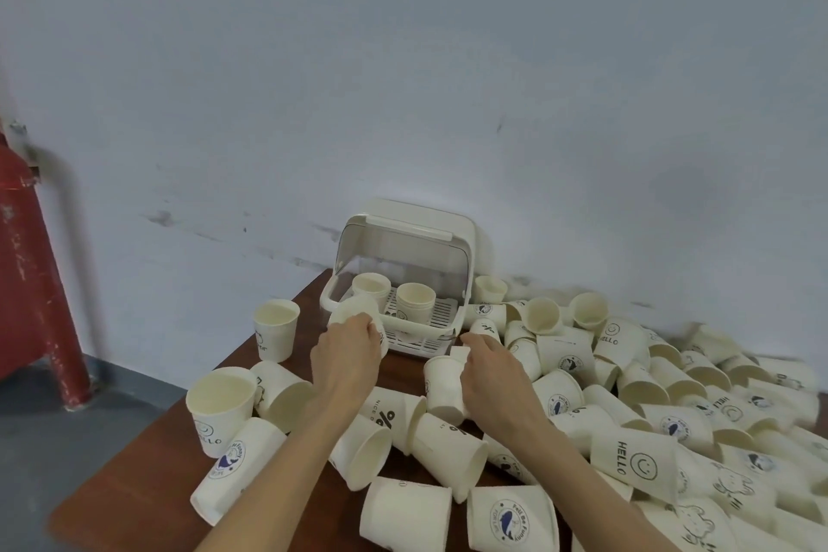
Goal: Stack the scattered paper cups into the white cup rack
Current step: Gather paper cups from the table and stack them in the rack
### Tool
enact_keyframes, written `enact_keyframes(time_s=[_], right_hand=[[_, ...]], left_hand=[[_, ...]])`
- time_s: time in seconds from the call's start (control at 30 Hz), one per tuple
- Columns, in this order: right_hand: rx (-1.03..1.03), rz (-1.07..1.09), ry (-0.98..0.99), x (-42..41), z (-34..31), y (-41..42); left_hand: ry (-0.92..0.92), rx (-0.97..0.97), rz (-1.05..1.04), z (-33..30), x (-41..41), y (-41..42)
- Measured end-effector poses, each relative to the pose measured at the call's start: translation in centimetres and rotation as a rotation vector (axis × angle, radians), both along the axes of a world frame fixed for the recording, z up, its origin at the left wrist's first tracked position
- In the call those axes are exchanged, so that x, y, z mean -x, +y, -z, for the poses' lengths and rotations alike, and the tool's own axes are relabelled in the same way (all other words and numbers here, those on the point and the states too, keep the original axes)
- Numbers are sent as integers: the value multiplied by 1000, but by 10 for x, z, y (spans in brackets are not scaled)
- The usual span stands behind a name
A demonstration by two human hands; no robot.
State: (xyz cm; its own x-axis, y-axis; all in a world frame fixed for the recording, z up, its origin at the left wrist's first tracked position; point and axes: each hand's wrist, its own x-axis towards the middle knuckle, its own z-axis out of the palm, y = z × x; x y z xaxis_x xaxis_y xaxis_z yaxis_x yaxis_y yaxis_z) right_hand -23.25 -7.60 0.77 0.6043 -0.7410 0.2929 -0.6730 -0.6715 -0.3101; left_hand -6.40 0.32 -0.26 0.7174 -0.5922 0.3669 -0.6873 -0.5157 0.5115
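The white cup rack [466,251] stands at the table's far edge with its lid raised. Two cup stacks [416,303] stand upright inside it. My left hand [347,350] grips a tilted paper cup [356,309] at the rack's front left corner. My right hand [488,365] grips another paper cup [443,381], held just in front of the rack. Scattered paper cups [636,457], many printed with smileys, bears or whales, lie on their sides over the right and near part of the table.
The brown table [134,493] shows bare wood at its near left. Two cups [274,329] stand upright on the left. A red metal post [40,282] rises from the grey floor at far left. A pale wall runs behind the rack.
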Motion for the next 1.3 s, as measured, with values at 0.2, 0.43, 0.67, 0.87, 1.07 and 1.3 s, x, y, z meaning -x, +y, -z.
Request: enact_keyframes(time_s=[0.2,0.43,0.67,0.87,1.07,1.3], right_hand=[[25,2,-17,19,-2,4],[24,22,-57,41,-8,4],[46,88,-20,63,-17,-8],[58,148,-30,93,-25,-21],[104,233,-41,132,-32,-37],[99,348,-52,187,-37,-67]], left_hand=[[-120,27,131,-9,18,8],[-173,66,271,-14,41,-1],[-210,99,394,-18,67,-16],[-244,95,472,-27,97,-34],[-298,117,577,-34,132,-58],[-351,86,666,-47,183,-101]])
